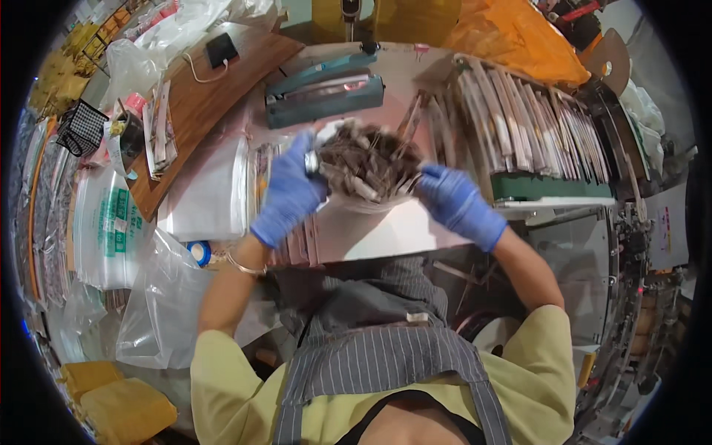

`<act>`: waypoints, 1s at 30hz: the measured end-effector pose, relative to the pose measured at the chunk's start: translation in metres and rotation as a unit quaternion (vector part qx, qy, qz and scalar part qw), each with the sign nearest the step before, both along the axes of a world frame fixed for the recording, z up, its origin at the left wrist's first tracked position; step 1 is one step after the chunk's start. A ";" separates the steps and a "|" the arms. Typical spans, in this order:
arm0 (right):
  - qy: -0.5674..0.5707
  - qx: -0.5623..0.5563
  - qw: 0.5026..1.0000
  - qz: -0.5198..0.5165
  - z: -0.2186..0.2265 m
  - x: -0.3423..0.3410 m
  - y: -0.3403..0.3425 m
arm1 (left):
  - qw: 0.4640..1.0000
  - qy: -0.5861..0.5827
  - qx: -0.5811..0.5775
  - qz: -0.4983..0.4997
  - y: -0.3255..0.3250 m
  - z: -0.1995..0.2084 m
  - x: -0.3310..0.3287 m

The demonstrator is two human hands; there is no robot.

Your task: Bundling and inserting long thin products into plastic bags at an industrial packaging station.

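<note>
My left hand point(291, 189) and my right hand point(460, 204), both in blue gloves, are closed on opposite sides of a clear-walled load of brown-grey scraps point(368, 163). Motion blur hides whether its wall is a bag or a tub. The load is held over the white tabletop point(356, 241), between my body and a blue-green bag sealer point(326, 104). Beside my left hand, thin packets point(300, 241) stand in a row, next to a stack of clear plastic sleeves point(208, 189).
At the right, a rack holds many upright flat packets point(530, 119). A curved wooden board point(222, 85) carries a black box with a white cable point(220, 50). A black mesh basket point(81, 127), a blue tape roll point(199, 254) and an orange plastic sheet point(519, 37) lie around.
</note>
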State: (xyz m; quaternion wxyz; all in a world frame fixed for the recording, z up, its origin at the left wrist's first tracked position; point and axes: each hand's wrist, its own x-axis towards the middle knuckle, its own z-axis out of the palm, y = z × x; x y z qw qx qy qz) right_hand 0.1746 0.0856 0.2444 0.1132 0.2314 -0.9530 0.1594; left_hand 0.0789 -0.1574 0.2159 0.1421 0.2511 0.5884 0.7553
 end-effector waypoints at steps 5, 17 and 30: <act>0.145 -0.126 0.981 0.003 0.088 -0.025 0.001 | 0.969 0.107 -0.122 0.184 0.016 0.107 -0.026; 0.160 0.132 0.972 -0.109 0.025 -0.069 -0.021 | 0.976 0.200 -0.058 0.068 0.034 0.040 -0.026; 0.267 -0.156 0.906 -0.289 -0.010 -0.253 0.011 | 0.990 -0.098 -0.053 0.091 0.093 -0.089 -0.083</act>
